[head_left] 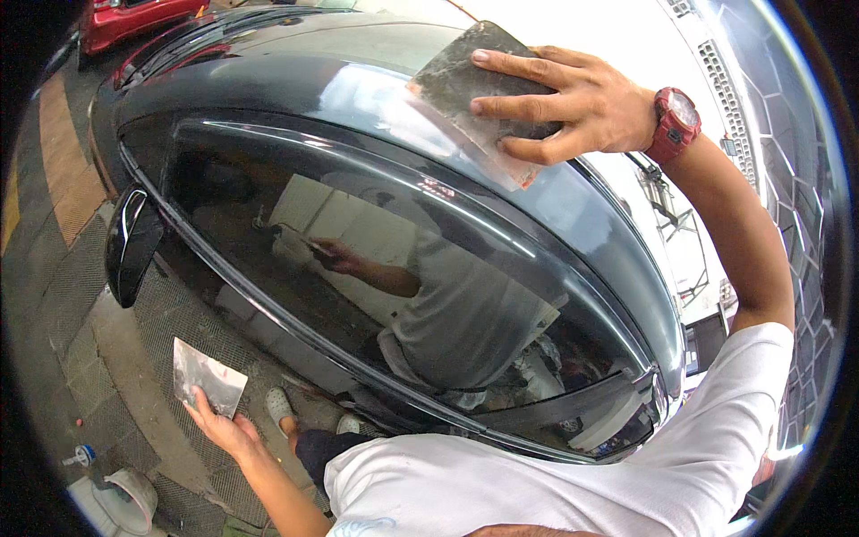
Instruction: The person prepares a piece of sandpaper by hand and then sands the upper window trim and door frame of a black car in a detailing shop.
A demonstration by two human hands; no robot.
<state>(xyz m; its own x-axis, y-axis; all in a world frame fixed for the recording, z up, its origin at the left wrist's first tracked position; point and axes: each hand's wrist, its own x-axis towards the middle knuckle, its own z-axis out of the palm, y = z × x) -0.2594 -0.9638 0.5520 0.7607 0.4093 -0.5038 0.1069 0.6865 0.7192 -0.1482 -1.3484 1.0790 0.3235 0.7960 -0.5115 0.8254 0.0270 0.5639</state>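
On car roof (295, 76), right hand (573, 103) presses grimy, probably wet grey sheet (456, 80).

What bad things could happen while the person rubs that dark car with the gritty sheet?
The right hand presses a worn abrasive sheet flat on the car roof; rubbing one spot too long could perhaps dull or scratch the shiny paint. The sheet sits close above the side window, so a slip might scuff the glass. The left hand holds a second sheet loosely low down; it could drop onto the pavement.
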